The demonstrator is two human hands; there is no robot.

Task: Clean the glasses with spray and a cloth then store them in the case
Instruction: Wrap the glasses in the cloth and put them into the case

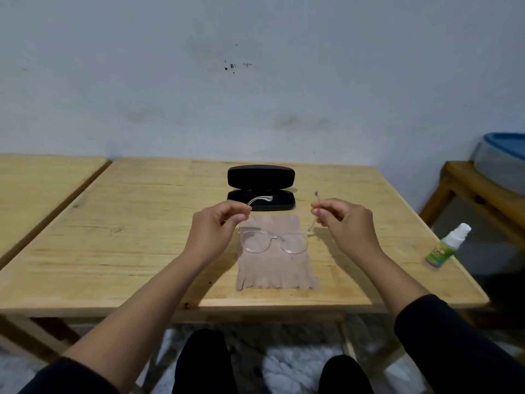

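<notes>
Plainly, each grip pinches one temple arm of the glasses (274, 242): the left hand (216, 223) holds the left arm, the right hand (342, 220) the right. The clear frame hangs between them, lenses low over the tan cloth (277, 264) spread on the wooden surface (127, 237); whether it touches the cloth I cannot tell. Behind sits the open black case (261, 187), and the spray bottle (447, 245) stands well apart by the right edge. I judge the arms want gentle, even handling, fingertips kept clear of the lenses.
</notes>
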